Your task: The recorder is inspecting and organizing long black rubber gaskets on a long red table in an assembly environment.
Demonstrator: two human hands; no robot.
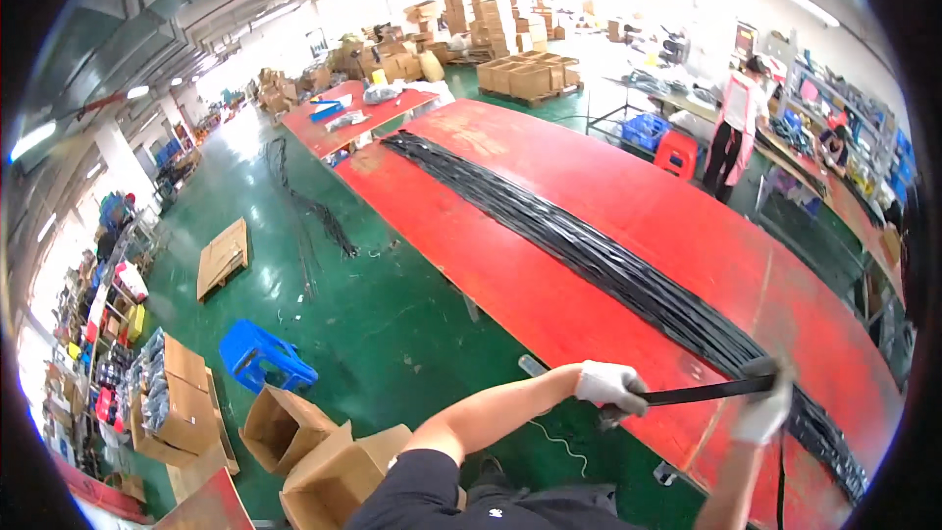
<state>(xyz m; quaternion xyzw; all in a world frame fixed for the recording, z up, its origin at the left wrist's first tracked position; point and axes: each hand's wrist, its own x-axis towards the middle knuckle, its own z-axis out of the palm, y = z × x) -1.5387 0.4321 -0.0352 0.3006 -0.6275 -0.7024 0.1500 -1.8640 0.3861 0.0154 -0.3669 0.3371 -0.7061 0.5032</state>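
Black strip (705, 392) is clenched in left hand (610, 388) and right hand (767, 410), the latter blurred.

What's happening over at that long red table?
A person wearing pale gloves holds a black strip between the left hand and the right hand, at the near part of the red table. A long bundle of similar strips lies along the tabletop. Farther off, to the right, another person stands near a red stool. The right hand is blurred, so its exact grip is unclear.
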